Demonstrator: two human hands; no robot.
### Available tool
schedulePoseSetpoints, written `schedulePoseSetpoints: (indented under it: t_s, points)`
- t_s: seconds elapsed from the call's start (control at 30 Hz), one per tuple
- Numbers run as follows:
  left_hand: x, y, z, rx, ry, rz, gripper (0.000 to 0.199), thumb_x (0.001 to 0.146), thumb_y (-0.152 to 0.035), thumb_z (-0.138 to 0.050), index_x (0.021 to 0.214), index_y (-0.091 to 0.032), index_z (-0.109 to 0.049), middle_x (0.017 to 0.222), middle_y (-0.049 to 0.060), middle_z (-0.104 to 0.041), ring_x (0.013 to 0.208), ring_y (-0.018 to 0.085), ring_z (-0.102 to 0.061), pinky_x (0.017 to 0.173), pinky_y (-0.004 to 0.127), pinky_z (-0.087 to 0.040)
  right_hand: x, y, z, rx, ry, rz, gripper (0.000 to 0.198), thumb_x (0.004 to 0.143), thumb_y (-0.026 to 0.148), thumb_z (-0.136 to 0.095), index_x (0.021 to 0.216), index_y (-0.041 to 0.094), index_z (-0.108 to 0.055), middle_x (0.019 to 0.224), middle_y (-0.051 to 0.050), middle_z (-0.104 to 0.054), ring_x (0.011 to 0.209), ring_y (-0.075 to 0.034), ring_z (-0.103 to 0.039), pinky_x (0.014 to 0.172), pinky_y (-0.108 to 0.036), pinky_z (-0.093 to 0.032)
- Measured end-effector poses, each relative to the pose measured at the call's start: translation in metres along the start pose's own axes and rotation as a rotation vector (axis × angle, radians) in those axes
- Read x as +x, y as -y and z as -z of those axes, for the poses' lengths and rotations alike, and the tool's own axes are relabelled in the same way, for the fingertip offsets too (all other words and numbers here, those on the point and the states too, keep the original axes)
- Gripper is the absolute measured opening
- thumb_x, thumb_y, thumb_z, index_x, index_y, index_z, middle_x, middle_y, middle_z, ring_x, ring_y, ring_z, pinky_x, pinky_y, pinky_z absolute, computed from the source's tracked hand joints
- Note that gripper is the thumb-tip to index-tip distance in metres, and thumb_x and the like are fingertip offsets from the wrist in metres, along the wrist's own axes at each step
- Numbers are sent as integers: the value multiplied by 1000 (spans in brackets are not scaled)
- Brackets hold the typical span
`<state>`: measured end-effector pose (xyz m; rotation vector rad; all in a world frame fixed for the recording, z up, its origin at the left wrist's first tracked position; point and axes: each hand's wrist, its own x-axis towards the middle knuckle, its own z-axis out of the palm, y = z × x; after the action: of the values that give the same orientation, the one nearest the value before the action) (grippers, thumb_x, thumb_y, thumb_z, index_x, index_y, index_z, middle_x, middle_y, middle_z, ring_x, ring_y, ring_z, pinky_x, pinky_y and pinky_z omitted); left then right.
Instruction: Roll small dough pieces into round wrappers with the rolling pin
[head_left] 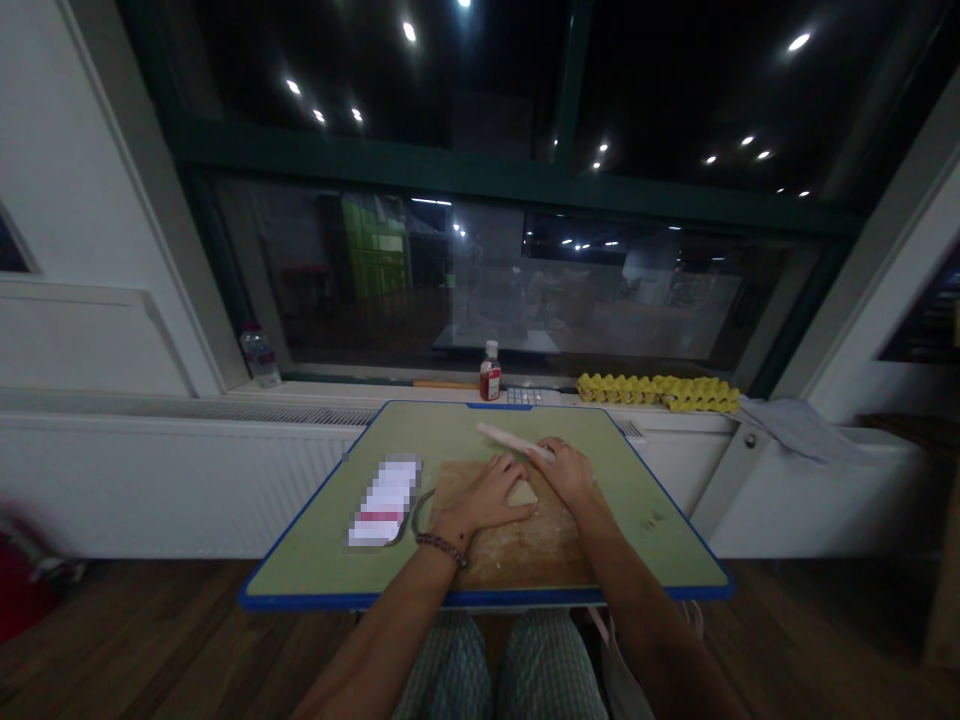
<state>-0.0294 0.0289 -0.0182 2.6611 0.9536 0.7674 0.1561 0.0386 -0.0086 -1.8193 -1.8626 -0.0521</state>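
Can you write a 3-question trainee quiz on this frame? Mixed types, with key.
1. True or false: the left hand lies flat on the wooden board.
2. What stands on the sill straight behind the table?
A. a red-labelled bottle
B. a kettle
C. a potted plant
3. Fill in: the right hand touches the pale ______, which points away to the left.

Key
1. True; it rests beside a pale piece of dough between the hands.
2. A; the yellow egg trays lie further right.
3. Rolling pin; whether the fingers close round it cannot be told.
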Motion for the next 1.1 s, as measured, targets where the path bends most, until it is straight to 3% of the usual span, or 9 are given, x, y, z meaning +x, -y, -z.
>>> schedulePoseSetpoints:
  t_s: [0.27,0.43,0.63,0.77,1.1]
  points:
    - [0,-10,8,36,3,-61,36,81,-51,-64,96,-20,-55,108,5,-54,104,24,-49,94,39,-41,-2,3,6,0,29,1,36,92,54,-47,107,27,-65,104,-2,-70,90,-17,-66,77,-25,-44]
    - [2,-15,17,102,-106,-84,20,89,-41,-55,92,-21,-56,103,4,-58,104,22,-48,94,37,-39,-3,4,6,17,50,16,38,92,56,-46,106,26,-65,104,-3,-70,93,-17,-66,78,-24,-44]
    - [2,-15,28,317,-387,178,11,92,-27,-47,96,-21,-56,104,5,-60,103,25,-47,91,40,-38,-8,9,13,13,76,66,43,90,62,-45,106,28,-66,103,-3,-70,94,-18,-65,79,-25,-44]
    - [1,-9,28,364,-511,249,14,90,-23,-49,102,-20,-54,106,6,-59,107,25,-46,95,41,-37,-15,19,25,-1,131,141,42,90,61,-47,109,29,-66,104,-2,-71,96,-17,-64,81,-24,-43]
    - [3,-7,27,422,-426,282,13,89,-21,-47,101,-21,-53,104,6,-60,102,24,-51,92,38,-38,-21,30,40,-30,175,294,44,91,60,-44,107,26,-68,106,-3,-69,97,-17,-62,83,-24,-41]
